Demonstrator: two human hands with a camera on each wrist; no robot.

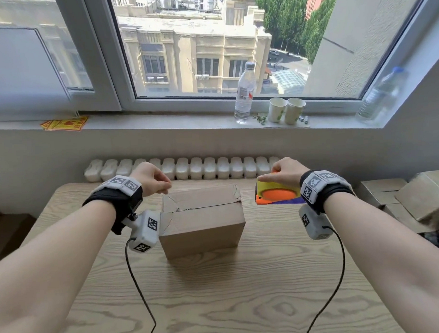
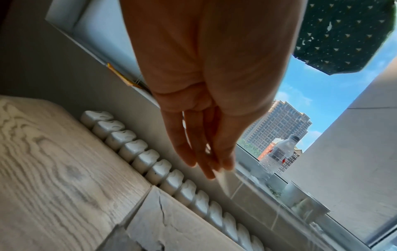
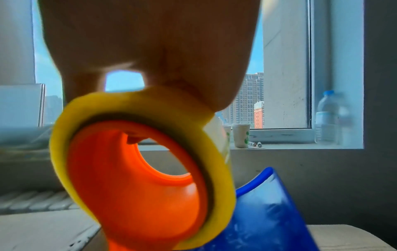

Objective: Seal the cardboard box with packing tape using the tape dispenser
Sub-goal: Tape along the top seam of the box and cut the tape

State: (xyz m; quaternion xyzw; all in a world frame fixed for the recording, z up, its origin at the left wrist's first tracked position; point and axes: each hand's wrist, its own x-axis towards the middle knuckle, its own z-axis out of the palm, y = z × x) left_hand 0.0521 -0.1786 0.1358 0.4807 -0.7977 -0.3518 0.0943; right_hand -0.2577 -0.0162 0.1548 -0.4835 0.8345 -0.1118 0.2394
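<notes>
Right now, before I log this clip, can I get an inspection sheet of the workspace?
Surface: light wood-grain table.
Job's things: brown cardboard box, flaps closed, centre seam untaped; orange-and-blue tape dispenser with yellowish roll.
Clutter: stacked cardboard boxes at right.
Grips: left hand pinches a clear tape end above the box's far left corner; right hand holds the dispenser beside the box.
Cables: black wrist-camera leads hang across the table.
Surroundings: windowsill with clear plastic bottle, two paper cups; white radiator.
</notes>
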